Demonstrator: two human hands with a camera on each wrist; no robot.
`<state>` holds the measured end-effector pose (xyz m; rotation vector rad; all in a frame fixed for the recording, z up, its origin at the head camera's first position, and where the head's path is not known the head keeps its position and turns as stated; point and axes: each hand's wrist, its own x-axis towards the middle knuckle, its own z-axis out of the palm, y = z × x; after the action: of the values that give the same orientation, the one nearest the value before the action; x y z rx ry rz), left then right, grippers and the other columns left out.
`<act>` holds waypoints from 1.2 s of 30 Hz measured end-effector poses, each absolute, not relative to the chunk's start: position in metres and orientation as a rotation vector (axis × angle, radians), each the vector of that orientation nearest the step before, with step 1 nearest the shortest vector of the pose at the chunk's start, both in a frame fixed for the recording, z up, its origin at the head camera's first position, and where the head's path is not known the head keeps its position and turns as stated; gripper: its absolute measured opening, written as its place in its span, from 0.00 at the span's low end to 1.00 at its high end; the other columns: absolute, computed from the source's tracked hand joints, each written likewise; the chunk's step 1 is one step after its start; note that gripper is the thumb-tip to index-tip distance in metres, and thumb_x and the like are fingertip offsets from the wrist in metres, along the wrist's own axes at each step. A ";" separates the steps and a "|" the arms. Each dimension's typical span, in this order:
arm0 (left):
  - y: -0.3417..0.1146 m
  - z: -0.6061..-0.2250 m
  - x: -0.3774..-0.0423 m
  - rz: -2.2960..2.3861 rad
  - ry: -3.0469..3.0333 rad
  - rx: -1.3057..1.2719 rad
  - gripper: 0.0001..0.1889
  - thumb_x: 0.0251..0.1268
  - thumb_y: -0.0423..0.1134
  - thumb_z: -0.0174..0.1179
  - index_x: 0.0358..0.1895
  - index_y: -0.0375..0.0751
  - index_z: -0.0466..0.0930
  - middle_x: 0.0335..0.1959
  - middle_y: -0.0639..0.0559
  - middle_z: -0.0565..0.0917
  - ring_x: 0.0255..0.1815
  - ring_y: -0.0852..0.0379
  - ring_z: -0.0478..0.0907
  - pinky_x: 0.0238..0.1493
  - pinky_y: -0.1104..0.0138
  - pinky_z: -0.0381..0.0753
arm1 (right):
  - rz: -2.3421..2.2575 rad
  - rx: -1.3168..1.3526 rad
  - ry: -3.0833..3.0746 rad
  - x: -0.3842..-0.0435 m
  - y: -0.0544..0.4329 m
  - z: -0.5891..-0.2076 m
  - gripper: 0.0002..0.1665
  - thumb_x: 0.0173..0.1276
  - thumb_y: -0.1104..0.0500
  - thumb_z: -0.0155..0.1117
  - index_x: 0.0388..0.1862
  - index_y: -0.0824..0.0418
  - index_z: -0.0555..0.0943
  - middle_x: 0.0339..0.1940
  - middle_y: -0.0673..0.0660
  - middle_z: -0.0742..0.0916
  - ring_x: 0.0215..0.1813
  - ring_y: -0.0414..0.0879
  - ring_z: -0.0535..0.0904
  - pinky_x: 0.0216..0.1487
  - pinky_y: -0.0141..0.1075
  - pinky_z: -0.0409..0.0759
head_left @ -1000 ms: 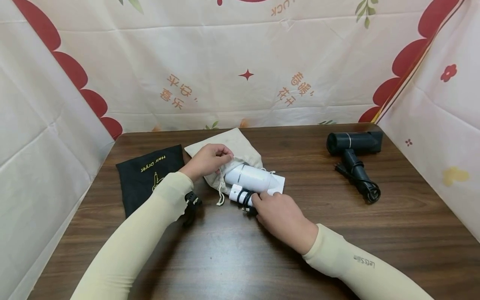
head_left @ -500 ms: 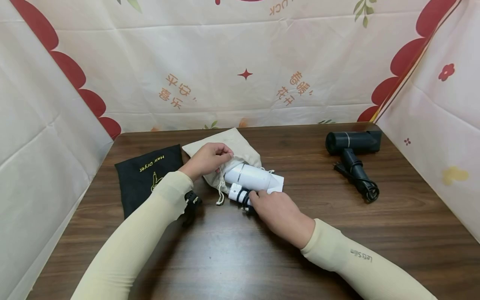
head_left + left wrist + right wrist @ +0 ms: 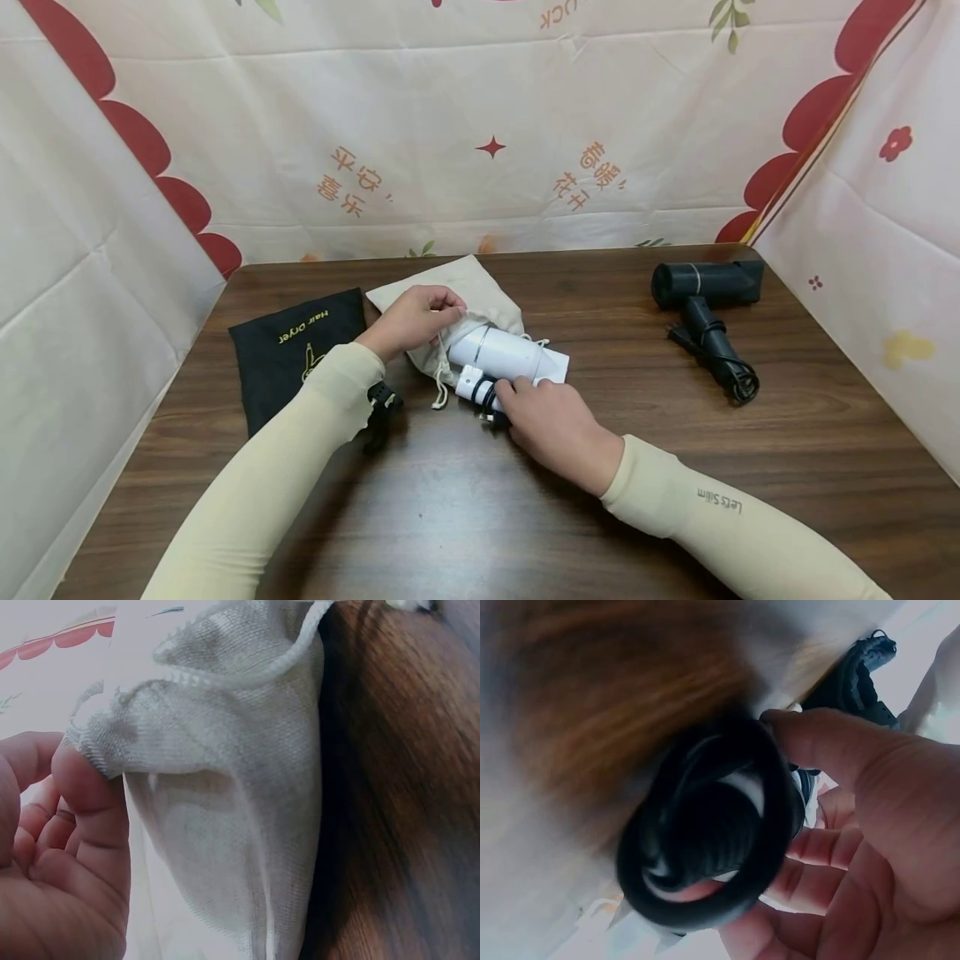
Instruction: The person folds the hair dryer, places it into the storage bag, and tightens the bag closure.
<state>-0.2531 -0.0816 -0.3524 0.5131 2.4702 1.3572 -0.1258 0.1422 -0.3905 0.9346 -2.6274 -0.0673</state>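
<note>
In the head view, we see a smooth white hair dryer (image 3: 498, 354) at the mouth of a cream cloth drawstring pouch (image 3: 465, 283), one barrel end inside, nozzle (image 3: 553, 367) and white handle (image 3: 471, 382) outside; we judge the work partway along. In the left wrist view, the left hand (image 3: 71, 855) pinches the pouch's rim. In the right wrist view, the right hand (image 3: 885, 829) grips the handle beside looped black cord (image 3: 701, 913).
</note>
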 end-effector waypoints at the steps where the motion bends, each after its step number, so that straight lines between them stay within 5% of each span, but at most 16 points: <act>1: -0.082 -0.353 -0.253 1.352 2.470 0.518 0.07 0.75 0.41 0.56 0.43 0.45 0.83 0.40 0.50 0.82 0.30 0.51 0.75 0.31 0.61 0.80 | -0.062 0.936 -2.649 -0.126 0.142 -0.390 0.21 0.49 0.57 0.76 0.35 0.60 0.73 0.23 0.53 0.76 0.18 0.51 0.73 0.13 0.42 0.68; 36: -0.076 -0.352 -0.246 1.303 2.483 0.638 0.07 0.74 0.40 0.57 0.43 0.44 0.83 0.34 0.51 0.83 0.28 0.54 0.75 0.29 0.63 0.79 | 0.093 0.857 -2.527 -0.140 0.139 -0.372 0.21 0.57 0.53 0.75 0.32 0.61 0.72 0.23 0.55 0.74 0.25 0.52 0.73 0.18 0.43 0.73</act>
<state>-0.2456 -0.0761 -0.3515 0.6377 2.4834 1.3029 -0.1402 0.1388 -0.3724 0.8574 -2.5268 0.0935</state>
